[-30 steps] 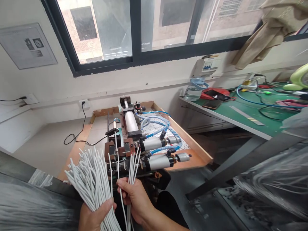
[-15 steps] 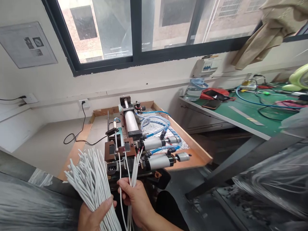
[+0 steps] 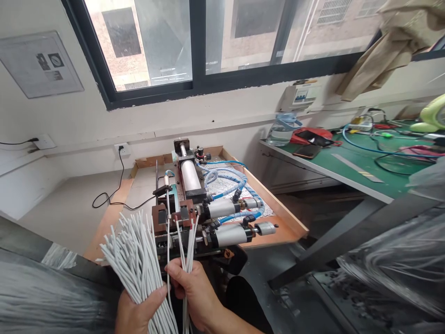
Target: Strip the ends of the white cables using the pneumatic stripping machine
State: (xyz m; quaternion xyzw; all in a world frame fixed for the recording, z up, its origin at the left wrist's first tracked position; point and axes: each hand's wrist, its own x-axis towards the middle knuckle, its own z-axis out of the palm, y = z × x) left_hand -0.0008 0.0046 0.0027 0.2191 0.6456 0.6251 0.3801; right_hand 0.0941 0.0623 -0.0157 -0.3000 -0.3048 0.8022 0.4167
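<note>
My left hand (image 3: pixel 141 310) is wrapped round a thick bundle of white wires (image 3: pixel 139 260), whose cut ends fan out upward. Beside it, my right hand (image 3: pixel 193 287) pinches a few white wires (image 3: pixel 189 250), some with red tips. One single wire (image 3: pixel 168 250) stands between the bundle and the right hand's wires, at the right fingertips. Just beyond both hands is a machine with silver cylinders (image 3: pixel 227 235), brown metal blocks (image 3: pixel 182 211) and blue air hoses (image 3: pixel 229 185).
The machine stands in a wooden-edged tray (image 3: pixel 278 208). At right, a green-topped table (image 3: pixel 361 171) holds a water jug (image 3: pixel 280 130), a phone (image 3: pixel 306 151) and cables. Plastic-wrapped wires (image 3: pixel 392 269) lie at lower right. A black power cord (image 3: pixel 120 178) runs left of the machine.
The left hand and its bundle have moved slightly right. The right hand has shifted a little left, and its wires' tips stand closer to the bundle.
</note>
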